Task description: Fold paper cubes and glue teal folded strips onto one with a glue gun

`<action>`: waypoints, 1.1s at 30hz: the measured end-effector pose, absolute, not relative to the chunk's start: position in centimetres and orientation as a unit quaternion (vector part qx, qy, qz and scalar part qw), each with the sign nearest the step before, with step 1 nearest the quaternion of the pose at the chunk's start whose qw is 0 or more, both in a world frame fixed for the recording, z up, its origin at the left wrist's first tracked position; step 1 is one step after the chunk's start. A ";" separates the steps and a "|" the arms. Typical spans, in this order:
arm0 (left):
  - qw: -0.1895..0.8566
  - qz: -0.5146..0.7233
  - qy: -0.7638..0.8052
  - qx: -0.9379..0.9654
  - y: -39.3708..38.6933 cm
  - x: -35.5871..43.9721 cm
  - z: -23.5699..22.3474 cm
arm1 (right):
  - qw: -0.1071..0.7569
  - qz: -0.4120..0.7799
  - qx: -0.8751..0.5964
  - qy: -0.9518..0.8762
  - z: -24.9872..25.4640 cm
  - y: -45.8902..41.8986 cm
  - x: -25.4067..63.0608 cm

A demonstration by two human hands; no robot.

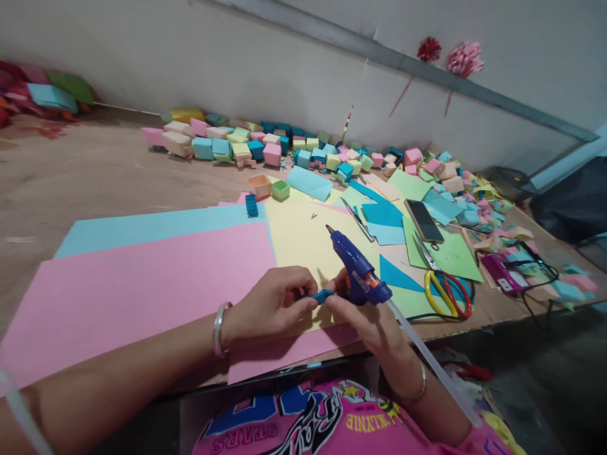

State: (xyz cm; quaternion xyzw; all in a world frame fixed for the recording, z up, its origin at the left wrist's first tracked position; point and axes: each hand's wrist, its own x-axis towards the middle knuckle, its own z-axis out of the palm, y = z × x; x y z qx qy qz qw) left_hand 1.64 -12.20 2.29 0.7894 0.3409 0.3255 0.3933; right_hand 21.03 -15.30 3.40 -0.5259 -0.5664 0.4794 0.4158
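A small blue paper strip point(323, 296) is bent between my two hands, over the sheets near the table's front edge. My left hand point(270, 300) pinches one end with thumb and fingertips. At the other end, the thumb of my right hand point(367, 319) presses on the strip. That same hand also holds a blue glue gun point(353, 265), its nozzle pointing up and away and a long clear glue stick point(436, 366) sticking out of its back. Some right fingers are hidden behind the gun. Beneath lie a yellow sheet point(298, 243) and a pink sheet point(156, 291).
Yellow-and-red-handled scissors point(448, 294), a dark phone point(423, 221) and a purple box with a cord point(505, 273) lie to the right among paper pieces. Several small paper blocks point(272, 155) line the wall. A folded blue piece point(251, 205) and open paper boxes point(281, 189) sit ahead.
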 end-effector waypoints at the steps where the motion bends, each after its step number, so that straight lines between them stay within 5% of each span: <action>1: 0.389 0.327 0.338 0.793 -12.2 1.6 2.3 | 0.413 0.489 -0.523 -0.562 3.5 -15.3 21.0; 33: 0.351 0.403 0.286 0.795 -12.1 1.7 1.8 | 0.445 0.568 -0.511 -0.468 1.6 -15.0 21.7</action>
